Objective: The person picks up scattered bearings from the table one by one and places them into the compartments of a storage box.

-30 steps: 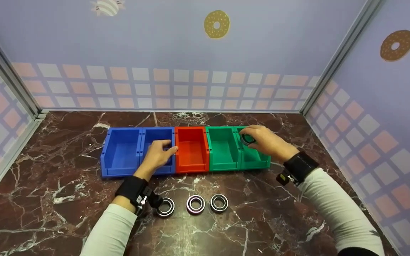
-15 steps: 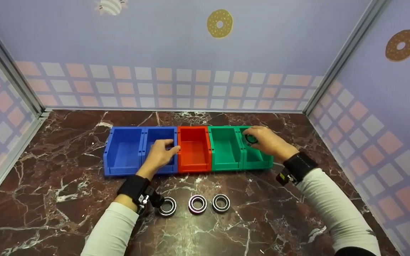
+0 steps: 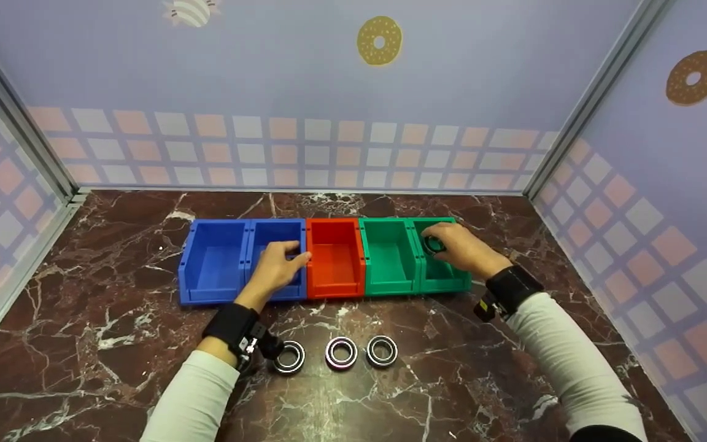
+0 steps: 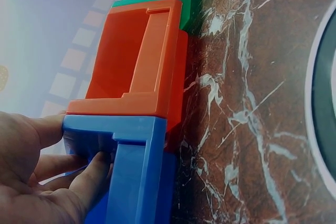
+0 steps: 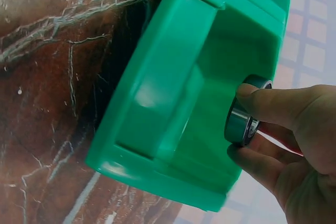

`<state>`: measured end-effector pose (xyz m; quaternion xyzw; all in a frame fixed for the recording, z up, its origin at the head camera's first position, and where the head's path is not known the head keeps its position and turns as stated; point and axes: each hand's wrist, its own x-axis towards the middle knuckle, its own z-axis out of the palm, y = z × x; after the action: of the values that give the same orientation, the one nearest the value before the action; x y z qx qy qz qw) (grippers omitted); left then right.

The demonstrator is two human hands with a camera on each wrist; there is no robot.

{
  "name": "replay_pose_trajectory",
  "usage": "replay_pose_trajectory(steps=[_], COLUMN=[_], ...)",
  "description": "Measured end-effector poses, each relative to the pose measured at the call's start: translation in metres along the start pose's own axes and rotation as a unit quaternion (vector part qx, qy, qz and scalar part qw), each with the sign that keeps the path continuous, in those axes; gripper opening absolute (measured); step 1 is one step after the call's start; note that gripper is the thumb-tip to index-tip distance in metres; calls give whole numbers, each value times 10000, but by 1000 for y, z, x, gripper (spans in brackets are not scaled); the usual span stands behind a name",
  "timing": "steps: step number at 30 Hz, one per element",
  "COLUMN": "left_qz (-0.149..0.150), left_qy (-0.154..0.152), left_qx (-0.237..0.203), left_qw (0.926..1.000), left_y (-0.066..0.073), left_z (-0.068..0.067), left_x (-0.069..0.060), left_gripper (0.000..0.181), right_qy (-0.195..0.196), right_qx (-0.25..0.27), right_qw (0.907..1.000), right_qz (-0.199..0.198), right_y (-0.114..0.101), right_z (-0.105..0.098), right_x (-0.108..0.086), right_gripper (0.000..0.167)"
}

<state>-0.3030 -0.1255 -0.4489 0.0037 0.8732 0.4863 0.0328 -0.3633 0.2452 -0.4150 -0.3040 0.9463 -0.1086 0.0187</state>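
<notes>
Lilac wall panels [image 3: 298, 67] with pink and white squares and doughnut pictures [image 3: 379, 40] enclose a brown-red marbled tabletop [image 3: 96, 344] on the back and sides, meeting at grey metal corner posts [image 3: 587, 104]. Across the tabletop runs a row of touching plastic bins: an outer blue bin [image 3: 215, 294], an inner blue bin [image 3: 277, 228], a red bin [image 3: 334, 291], an inner green bin [image 3: 389, 286] and an outer green bin [image 3: 445, 285] at the right end.

Held on a slant at the outer green bin's mouth is a dark, shiny metal bearing [image 5: 239, 124]; the right hand [image 3: 461, 248] pinches it between thumb and fingers and hides part of that bin. The left hand [image 3: 275, 267] reaches over the inner blue bin, thumb and fingers loosely bent and apart near the wall shared with the red bin; how firmly they touch it is hard to judge, since some fingertips are hidden.

Nearer the person, three more metal rings lie flat: a left ring [image 3: 300, 361], overlapped by the black wrist camera [image 3: 267, 344]; a pink-edged middle ring [image 3: 353, 354]; and a right ring [image 3: 393, 352] just beside it.
</notes>
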Motion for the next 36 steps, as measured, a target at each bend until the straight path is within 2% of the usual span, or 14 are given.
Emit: replay_pose_trajectory(steps=[12, 19, 26, 36], left_qz=[-56, 134, 97, 34], left_qy=[-6, 43, 27, 49], left_qx=[-61, 127, 29, -28], left_qw=[10000, 9998, 9999, 10000], left_y=[1, 0, -2, -1], left_z=[-1, 0, 1, 1], left_x=[0, 1, 0, 0], left_gripper=[56, 54, 55, 55], right_qy=[-147, -126, -230, -293], right_qx=[-97, -346, -442, -485], right_qw=[9998, 9993, 9988, 9983], right_qz=[40, -99, -20, 123], right_y=[1, 2, 3, 4], right_z=[8, 14, 19, 26], right_x=[5, 9, 13, 15], right_gripper=[48, 45, 45, 37])
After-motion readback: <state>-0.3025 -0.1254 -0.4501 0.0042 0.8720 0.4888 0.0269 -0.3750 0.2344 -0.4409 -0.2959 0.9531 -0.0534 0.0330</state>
